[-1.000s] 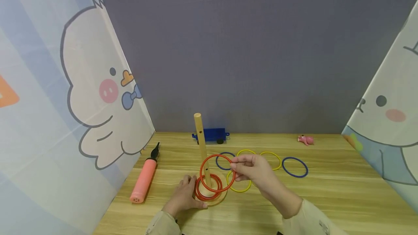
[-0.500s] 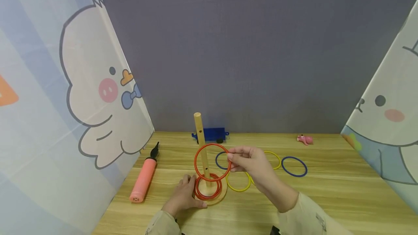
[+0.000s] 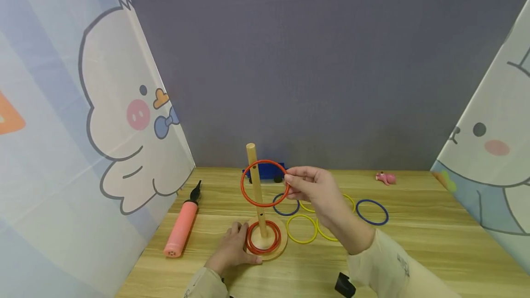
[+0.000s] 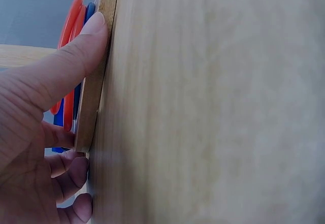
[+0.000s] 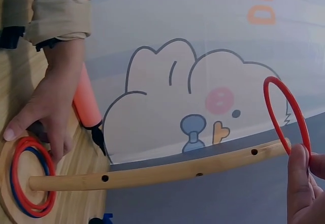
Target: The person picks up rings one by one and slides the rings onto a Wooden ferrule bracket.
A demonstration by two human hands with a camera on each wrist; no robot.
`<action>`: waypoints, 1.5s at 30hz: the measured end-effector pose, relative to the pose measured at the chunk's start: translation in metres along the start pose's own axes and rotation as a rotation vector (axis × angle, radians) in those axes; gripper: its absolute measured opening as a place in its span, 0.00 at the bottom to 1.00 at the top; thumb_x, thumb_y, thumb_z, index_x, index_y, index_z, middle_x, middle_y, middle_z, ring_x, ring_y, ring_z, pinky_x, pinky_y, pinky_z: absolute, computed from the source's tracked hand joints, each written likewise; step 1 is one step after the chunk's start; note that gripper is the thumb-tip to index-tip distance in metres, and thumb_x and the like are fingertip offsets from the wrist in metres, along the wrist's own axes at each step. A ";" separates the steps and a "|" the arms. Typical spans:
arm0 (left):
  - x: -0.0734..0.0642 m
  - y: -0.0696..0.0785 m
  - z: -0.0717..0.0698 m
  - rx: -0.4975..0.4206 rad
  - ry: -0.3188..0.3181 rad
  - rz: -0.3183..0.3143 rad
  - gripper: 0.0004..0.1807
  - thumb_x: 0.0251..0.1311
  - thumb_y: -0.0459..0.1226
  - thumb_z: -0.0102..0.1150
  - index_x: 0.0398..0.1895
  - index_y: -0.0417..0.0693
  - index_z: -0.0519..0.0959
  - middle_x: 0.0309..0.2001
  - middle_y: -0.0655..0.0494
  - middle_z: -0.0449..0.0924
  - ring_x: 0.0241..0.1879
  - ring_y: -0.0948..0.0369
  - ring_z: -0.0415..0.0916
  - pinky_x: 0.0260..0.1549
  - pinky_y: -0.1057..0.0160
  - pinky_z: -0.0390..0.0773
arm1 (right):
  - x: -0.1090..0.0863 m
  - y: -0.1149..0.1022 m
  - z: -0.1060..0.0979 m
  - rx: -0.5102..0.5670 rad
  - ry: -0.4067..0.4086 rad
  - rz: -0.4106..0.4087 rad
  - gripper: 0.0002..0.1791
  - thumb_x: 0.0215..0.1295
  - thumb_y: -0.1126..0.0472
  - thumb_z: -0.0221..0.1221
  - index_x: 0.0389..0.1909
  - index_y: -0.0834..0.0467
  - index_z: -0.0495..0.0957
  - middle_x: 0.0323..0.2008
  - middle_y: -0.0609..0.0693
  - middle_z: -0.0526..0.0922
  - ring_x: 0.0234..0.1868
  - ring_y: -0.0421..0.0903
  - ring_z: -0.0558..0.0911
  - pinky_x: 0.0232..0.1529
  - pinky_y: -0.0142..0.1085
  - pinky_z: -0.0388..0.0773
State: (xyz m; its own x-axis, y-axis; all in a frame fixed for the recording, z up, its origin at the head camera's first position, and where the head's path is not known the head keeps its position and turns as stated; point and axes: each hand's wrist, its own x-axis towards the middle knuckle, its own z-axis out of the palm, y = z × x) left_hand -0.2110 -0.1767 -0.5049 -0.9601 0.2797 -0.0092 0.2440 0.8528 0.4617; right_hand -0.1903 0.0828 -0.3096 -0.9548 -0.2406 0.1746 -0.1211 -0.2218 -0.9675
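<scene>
A thin red plastic-looking ring (image 3: pixel 242 183) is in the right hand (image 3: pixel 319 192), pinched at its right edge between thumb and fingertips. The rest of the ring reaches out to the left of that hand, tilted up in the air well above the table (image 3: pixel 426 224). From the head view it stands in front of the upper part of a pale round wooden post (image 3: pixel 257 190); from the right wrist it sits close by the post's top end (whether ring and wood touch, I cannot tell).

The left hand (image 3: pixel 235 248) grips the edge of the flat, round wooden base (image 3: pixel 271 257), its thumb on the near rim and its fingers at the far left side. Just beside those fingers, two red rings (image 3: pixel 262 252) lie around the foot of the post, with a dark blue ring (image 4: pixel 90 9) beneath them.

To the right of the base, several loose yellow rings (image 3: pixel 301 243) lie flat, partly hidden by the right hand and forearm, along with two blue rings (image 3: pixel 357 210). A pink cylindrical pump with a black nozzle (image 3: pixel 181 229) lies left of the left hand.
</scene>
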 end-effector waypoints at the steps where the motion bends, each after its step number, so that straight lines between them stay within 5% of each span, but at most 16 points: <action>1: 0.000 0.000 0.000 0.004 0.003 0.003 0.65 0.33 0.62 0.77 0.70 0.31 0.61 0.56 0.39 0.63 0.52 0.44 0.65 0.49 0.41 0.68 | 0.001 -0.002 0.001 0.003 0.007 -0.009 0.13 0.64 0.67 0.62 0.47 0.70 0.78 0.29 0.52 0.84 0.27 0.43 0.82 0.35 0.38 0.82; 18: -0.003 0.003 -0.001 -0.026 -0.026 -0.027 0.64 0.35 0.60 0.77 0.70 0.31 0.60 0.55 0.40 0.62 0.50 0.46 0.64 0.45 0.43 0.67 | 0.022 -0.021 0.018 0.079 0.102 -0.090 0.15 0.64 0.67 0.63 0.48 0.71 0.77 0.31 0.55 0.84 0.28 0.43 0.84 0.37 0.38 0.82; 33: -0.001 0.002 0.001 -0.021 -0.020 -0.020 0.64 0.35 0.62 0.77 0.71 0.32 0.60 0.56 0.40 0.62 0.51 0.46 0.64 0.46 0.43 0.67 | 0.034 -0.004 0.015 0.107 0.169 -0.015 0.17 0.65 0.68 0.62 0.52 0.73 0.76 0.31 0.55 0.85 0.26 0.43 0.84 0.34 0.37 0.82; 45: -0.004 0.007 -0.004 -0.018 -0.006 0.000 0.63 0.36 0.59 0.78 0.69 0.30 0.61 0.54 0.40 0.62 0.49 0.46 0.64 0.45 0.43 0.68 | 0.028 0.032 0.009 0.078 0.186 0.063 0.12 0.65 0.70 0.61 0.47 0.72 0.78 0.29 0.53 0.85 0.26 0.43 0.83 0.35 0.39 0.82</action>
State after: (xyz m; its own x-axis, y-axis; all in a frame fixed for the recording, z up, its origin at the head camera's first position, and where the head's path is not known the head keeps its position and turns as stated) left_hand -0.2062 -0.1738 -0.4978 -0.9590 0.2829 -0.0145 0.2418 0.8444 0.4780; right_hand -0.2186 0.0609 -0.3340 -0.9943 -0.0791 0.0708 -0.0455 -0.2860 -0.9572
